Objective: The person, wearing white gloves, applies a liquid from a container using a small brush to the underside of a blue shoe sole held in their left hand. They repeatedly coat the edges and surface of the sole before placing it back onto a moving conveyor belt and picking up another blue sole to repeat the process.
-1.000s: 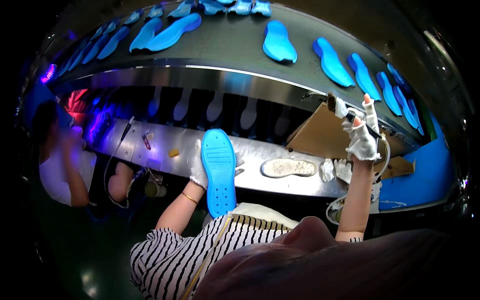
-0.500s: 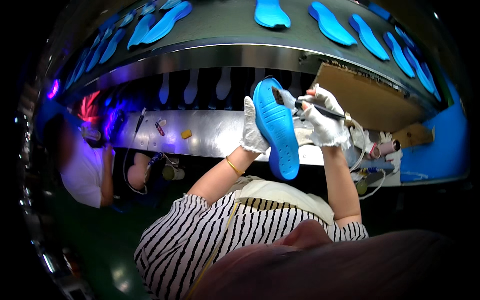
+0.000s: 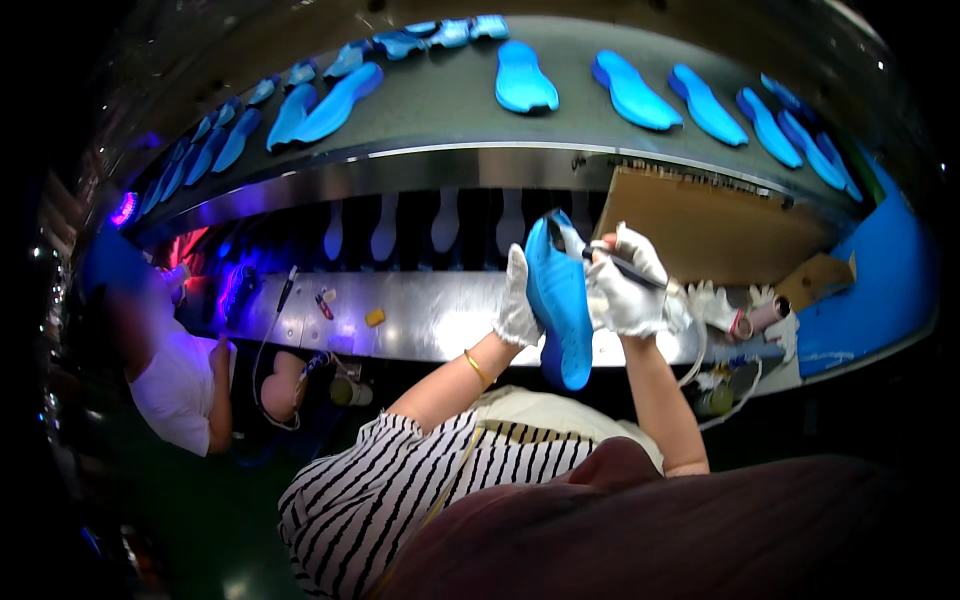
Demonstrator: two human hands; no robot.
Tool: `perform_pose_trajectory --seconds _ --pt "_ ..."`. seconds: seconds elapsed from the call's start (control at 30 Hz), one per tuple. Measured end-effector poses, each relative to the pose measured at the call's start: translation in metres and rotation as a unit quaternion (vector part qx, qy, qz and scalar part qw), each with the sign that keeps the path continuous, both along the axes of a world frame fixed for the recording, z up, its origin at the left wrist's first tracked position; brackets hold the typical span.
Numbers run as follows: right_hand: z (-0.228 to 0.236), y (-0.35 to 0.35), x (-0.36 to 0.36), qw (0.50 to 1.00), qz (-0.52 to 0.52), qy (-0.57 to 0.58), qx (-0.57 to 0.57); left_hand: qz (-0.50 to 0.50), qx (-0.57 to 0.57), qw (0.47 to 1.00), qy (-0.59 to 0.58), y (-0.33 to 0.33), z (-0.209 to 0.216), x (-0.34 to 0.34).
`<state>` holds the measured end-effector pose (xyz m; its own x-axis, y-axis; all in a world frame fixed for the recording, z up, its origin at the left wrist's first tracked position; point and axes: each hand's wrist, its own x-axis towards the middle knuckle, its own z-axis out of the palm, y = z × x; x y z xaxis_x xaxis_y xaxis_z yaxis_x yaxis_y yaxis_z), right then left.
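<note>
My left hand point(image 3: 518, 300), in a white glove, holds a blue shoe sole point(image 3: 560, 300) up on its edge above the steel bench point(image 3: 420, 315). My right hand point(image 3: 625, 285), also in a white glove, grips a thin dark pen-like tool point(image 3: 625, 265) whose tip touches the upper part of the sole. A gold bangle sits on my left wrist.
Several blue soles point(image 3: 525, 80) lie on the grey conveyor belt point(image 3: 440, 110) above. A brown cardboard sheet point(image 3: 705, 225) leans at the right, with a spare white glove point(image 3: 715, 305) and a roll beside it. A person in a white shirt point(image 3: 175, 380) sits at the left, under purple light.
The sole went from lying flat in my left hand to standing on its edge. My right hand came down from the cardboard with the tool and met the sole.
</note>
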<state>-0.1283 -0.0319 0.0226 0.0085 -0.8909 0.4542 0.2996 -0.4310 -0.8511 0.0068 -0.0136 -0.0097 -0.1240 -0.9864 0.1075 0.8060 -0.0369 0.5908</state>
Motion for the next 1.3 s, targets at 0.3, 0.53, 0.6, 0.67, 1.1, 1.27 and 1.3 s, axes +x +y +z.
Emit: perform_pose_trajectory --seconds 0.3,0.53,0.6,0.67,1.1,1.27,1.3 --pt "-0.013 0.018 -0.011 0.989 -0.034 0.122 -0.070 -0.097 0.047 0.994 0.019 -0.002 0.000 0.020" --pt "-0.011 0.053 -0.014 0.982 0.048 0.175 -0.050 -0.175 0.103 0.977 0.058 0.005 0.013 0.032" --pt "-0.013 0.054 -0.014 0.978 -0.019 0.200 -0.060 -0.215 0.104 0.965 0.105 0.010 0.007 0.037" --pt "-0.017 0.060 -0.017 0.978 -0.018 0.195 -0.066 -0.147 0.146 0.978 0.011 0.007 0.016 0.024" --pt "-0.048 0.056 -0.035 0.980 0.126 0.105 0.111 -0.112 0.089 0.978 -0.155 0.024 -0.019 0.019" --pt "-0.037 0.033 -0.024 0.992 0.041 0.121 0.015 -0.104 0.033 0.994 0.009 -0.012 -0.015 0.013" --pt "-0.031 0.032 -0.018 0.983 0.031 0.164 -0.080 -0.094 0.014 0.995 0.017 -0.019 -0.020 0.016"
